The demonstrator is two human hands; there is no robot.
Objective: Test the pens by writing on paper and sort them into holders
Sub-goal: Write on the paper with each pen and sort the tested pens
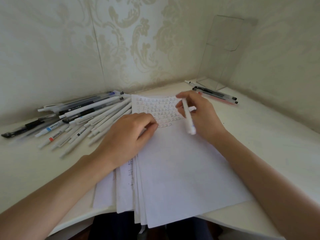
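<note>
The right hand (200,115) grasps a slim white plastic pen (188,118), its fingers curled round the upper part of the barrel. The pen is blurred and slants over the right edge of the written area. Its free end points back toward the person, and whether either end touches the sheet cannot be told.

The left hand (131,135) rests on the paper with its fingers loosely bent and nothing in its grasp, its fingertips just left of the lowest row of writing.

Under both hands lies a fanned stack of white paper sheets (181,170), which overhangs the near edge of the white desk (270,139). The top sheet carries several rows of small handwritten marks (159,110) across its far end. The rest of that sheet is blank, and a few similar marks show on sheets peeking out at the left.

To the left of the stack is a loose heap of pens (83,118), mostly white, with some black and clear barrels, and its nearest pens touch the paper's far left corner.

In the far right corner stands a tall clear acrylic holder (223,54) against the cream damask-patterned wallpaper (129,40). Just in front of it lie a white pen (190,82), a black pen (207,90) and a translucent pink pen (220,99), well apart from the heap.
</note>
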